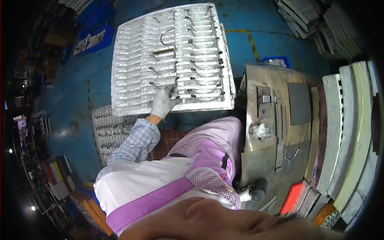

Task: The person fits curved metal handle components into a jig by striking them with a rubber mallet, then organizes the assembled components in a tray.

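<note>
My left hand [163, 102], in a whitish glove, reaches over the near edge of a white moulded foam tray [132, 105]. Its fingers are bent and closed on a thin curved metal handle with black ends, mostly hidden under the glove. Similar handles [202, 83] lie in rows of grooves in the tray's middle and right columns. Low on the right, by the bench edge, my right hand [245, 195], also gloved, is closed around a mallet [260, 189] with a round black head; its grip is partly hidden.
The metal-topped bench [260, 160] at right carries a clamp-like fixture [264, 102], a crumpled white cloth [261, 131], a curved metal handle [291, 154] and a red box [291, 198]. Foam trays [332, 132] stand along its far side. Another loaded tray [108, 132] sits lower left.
</note>
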`<state>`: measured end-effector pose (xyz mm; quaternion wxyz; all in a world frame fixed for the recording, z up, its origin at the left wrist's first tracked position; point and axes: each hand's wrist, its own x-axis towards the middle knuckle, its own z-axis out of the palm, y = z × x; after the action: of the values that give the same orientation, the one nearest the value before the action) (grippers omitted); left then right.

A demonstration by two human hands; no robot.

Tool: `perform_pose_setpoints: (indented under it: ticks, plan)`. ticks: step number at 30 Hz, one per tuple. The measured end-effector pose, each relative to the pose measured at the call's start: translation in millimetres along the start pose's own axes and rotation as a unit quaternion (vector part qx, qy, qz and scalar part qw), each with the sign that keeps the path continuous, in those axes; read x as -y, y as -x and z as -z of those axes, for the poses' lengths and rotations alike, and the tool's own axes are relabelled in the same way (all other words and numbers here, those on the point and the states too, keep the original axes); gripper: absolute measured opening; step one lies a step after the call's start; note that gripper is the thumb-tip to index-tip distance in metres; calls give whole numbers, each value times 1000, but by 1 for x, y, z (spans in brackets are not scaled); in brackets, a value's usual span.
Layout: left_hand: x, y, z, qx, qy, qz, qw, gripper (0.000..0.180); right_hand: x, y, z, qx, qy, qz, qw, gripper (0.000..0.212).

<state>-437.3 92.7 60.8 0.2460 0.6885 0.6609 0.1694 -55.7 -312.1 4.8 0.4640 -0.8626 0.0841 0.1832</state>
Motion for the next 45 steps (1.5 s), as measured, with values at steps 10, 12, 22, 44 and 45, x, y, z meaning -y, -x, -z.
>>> perform_pose_setpoints:
  ticks: [10, 12, 22, 44, 45]
  plan:
    - [12, -26, -21, -205, 35, 24, 978, 55, 23, 12, -14, -40, -69, -33, 996, 12]
    - [13, -39, -23, -130, 102, 72, 984, 58, 33, 21, -14, -25, -117, 18, 993, 11]
    - [-9, -62, -4, -120, 212, 167, 955, 49, 15, 6, -6, -16, -134, 1, 991, 8]
    - [50, -78, -24, -280, 108, 84, 950, 41, 15, 2, -3, 7, -133, 0, 991, 6]
    - [47, -95, -22, -205, 136, 122, 962, 47, 17, 9, -5, -7, -129, -9, 992, 7]
